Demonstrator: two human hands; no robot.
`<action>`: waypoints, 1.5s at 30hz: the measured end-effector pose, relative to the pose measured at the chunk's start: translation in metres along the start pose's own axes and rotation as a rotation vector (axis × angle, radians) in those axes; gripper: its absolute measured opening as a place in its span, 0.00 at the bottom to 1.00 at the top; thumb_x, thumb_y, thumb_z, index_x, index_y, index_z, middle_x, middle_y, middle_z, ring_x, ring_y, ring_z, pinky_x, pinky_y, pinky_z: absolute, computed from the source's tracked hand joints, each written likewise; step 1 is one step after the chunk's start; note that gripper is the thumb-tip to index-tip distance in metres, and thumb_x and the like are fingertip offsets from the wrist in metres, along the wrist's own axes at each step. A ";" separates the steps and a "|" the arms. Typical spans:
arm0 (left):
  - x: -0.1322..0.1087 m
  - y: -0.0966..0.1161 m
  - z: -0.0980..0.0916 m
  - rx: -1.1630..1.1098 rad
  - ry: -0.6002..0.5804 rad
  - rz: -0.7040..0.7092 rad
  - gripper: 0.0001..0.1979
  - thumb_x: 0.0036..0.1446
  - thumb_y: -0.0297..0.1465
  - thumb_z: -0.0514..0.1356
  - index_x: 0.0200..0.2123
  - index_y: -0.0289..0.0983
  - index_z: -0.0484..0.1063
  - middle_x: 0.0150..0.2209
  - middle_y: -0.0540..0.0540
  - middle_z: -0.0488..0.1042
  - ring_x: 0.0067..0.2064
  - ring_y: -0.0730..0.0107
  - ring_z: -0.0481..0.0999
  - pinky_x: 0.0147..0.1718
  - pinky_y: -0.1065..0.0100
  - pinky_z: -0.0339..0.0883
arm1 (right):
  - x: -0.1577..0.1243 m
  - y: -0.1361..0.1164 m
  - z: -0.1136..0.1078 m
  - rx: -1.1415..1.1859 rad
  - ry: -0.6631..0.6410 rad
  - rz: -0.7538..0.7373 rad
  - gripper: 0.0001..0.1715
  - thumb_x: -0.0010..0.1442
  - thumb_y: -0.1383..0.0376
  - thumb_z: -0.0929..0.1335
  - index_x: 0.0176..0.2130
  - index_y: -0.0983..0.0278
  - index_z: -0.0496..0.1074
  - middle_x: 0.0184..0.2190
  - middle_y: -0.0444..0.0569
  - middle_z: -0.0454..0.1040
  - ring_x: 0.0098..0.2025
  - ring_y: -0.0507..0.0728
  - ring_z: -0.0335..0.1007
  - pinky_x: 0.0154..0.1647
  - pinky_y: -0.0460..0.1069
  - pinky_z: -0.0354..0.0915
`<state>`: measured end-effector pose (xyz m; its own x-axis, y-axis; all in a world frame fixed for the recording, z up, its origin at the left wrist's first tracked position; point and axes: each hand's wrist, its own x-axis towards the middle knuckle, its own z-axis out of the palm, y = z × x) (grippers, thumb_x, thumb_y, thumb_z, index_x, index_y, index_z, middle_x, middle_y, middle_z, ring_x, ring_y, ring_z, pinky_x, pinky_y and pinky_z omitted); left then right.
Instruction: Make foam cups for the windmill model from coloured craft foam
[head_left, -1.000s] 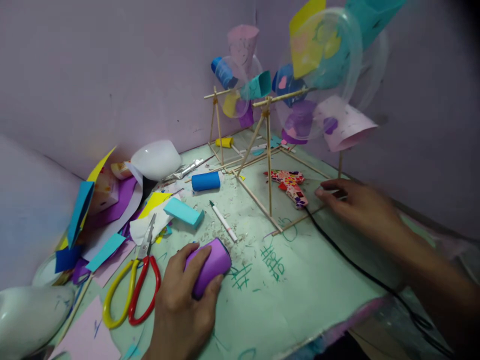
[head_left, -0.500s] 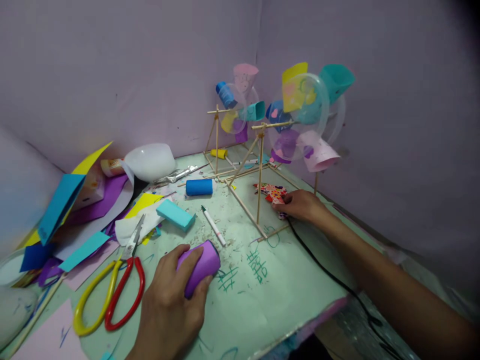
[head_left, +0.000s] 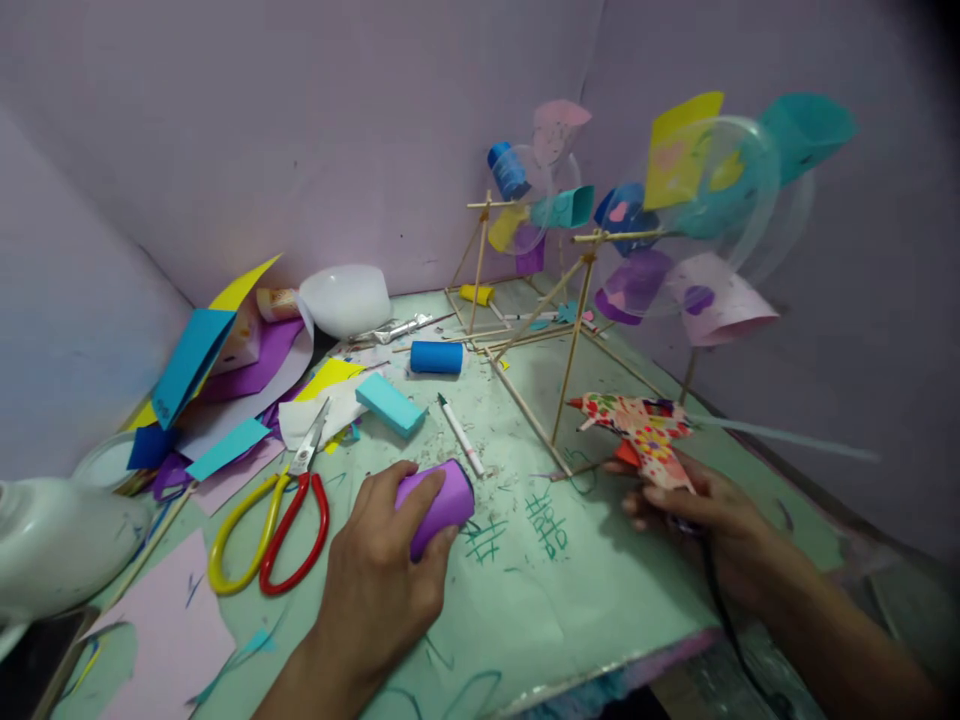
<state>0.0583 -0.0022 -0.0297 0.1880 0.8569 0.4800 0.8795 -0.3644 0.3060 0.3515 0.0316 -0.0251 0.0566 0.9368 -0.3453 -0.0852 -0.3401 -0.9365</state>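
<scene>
My left hand point(head_left: 397, 560) is closed round a purple paper tube point(head_left: 436, 505) at the front of the table. In my right hand point(head_left: 697, 510) is a floral-patterned glue gun point(head_left: 637, 425), gripped by its handle, nozzle pointing left. A translucent glue stick point(head_left: 787, 440) sticks out of its back, and a black cord point(head_left: 724, 610) hangs below. Behind the gun stands a stick frame point(head_left: 574, 350) carrying a clear wheel with coloured paper cups. Left of my left hand lie scissors point(head_left: 281, 530) with one yellow and one red handle.
A turquoise paper box point(head_left: 390, 404), a blue tube point(head_left: 436, 357) and a marker point(head_left: 461, 435) lie mid-table. A second stick frame point(head_left: 480, 265) with a cup wheel stands at the back. Paper scraps and a white bottle point(head_left: 345, 300) crowd the left, beside walls.
My right hand has picked the glue gun up from inside the stick frame and brought it nearer. My left hand still holds the purple tube. The view has shifted left.
</scene>
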 end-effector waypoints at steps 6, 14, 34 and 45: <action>-0.001 0.000 0.000 0.011 -0.013 0.004 0.20 0.53 0.30 0.59 0.50 0.39 0.68 0.49 0.38 0.67 0.49 0.55 0.69 0.41 0.53 0.71 | -0.022 0.021 0.016 0.009 -0.052 -0.036 0.23 0.42 0.58 0.74 0.38 0.62 0.68 0.18 0.42 0.69 0.18 0.52 0.64 0.12 0.43 0.56; 0.002 0.005 -0.002 0.021 -0.021 0.013 0.19 0.53 0.29 0.59 0.50 0.37 0.67 0.47 0.37 0.67 0.47 0.54 0.68 0.39 0.53 0.71 | -0.025 0.014 0.040 -0.288 -0.259 -0.315 0.23 0.53 0.55 0.69 0.47 0.62 0.71 0.28 0.49 0.76 0.30 0.58 0.73 0.33 0.51 0.71; 0.004 0.018 -0.004 0.026 -0.046 0.003 0.20 0.50 0.24 0.57 0.48 0.36 0.67 0.47 0.37 0.66 0.47 0.52 0.66 0.39 0.52 0.71 | -0.021 0.015 0.061 -0.605 -0.259 -0.440 0.14 0.54 0.60 0.65 0.39 0.64 0.72 0.34 0.51 0.78 0.35 0.61 0.75 0.37 0.52 0.71; 0.005 0.018 -0.004 0.022 -0.051 0.006 0.20 0.51 0.25 0.57 0.49 0.35 0.67 0.48 0.36 0.66 0.47 0.52 0.66 0.38 0.52 0.71 | -0.016 0.010 0.060 -0.611 -0.332 -0.382 0.17 0.57 0.60 0.65 0.45 0.62 0.71 0.44 0.53 0.76 0.44 0.64 0.73 0.48 0.58 0.67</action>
<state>0.0738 -0.0056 -0.0186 0.2152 0.8722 0.4392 0.8874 -0.3625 0.2850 0.2902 0.0179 -0.0253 -0.3363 0.9406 -0.0475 0.4468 0.1150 -0.8872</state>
